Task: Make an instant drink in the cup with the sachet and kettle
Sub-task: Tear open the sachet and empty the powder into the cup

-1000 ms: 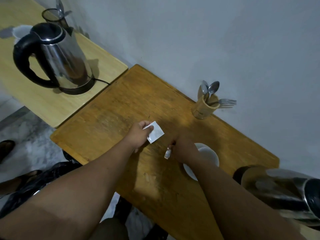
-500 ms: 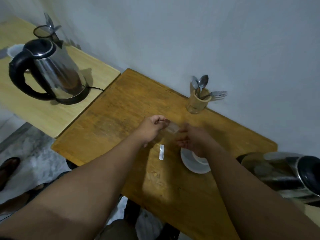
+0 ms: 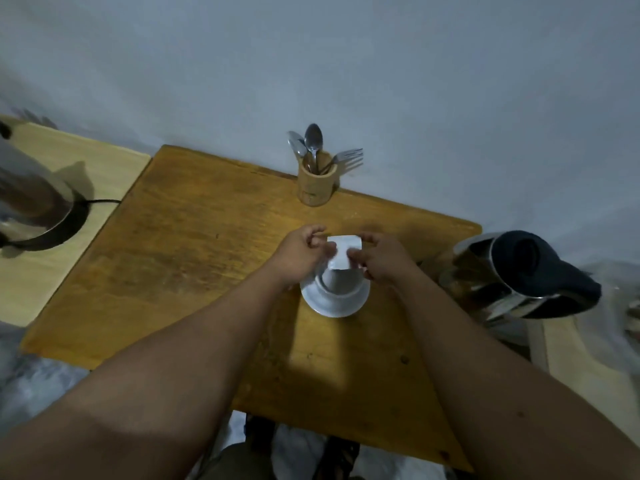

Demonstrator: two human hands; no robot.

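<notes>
Item: sachet, white, held upright directly above the cup, which sits on a white saucer on the wooden table. Left hand: fingers pinched closed on the sachet's left edge. Right hand: fingers pinched closed on its right edge. Kettle: just right of the saucer, untouched. Cutlery holder: at the wall, spoons available. Handling note: keep the lower corner inside the cup's rim, tilt gradually, and tap gently so powder probably falls clear of the saucer.
</notes>
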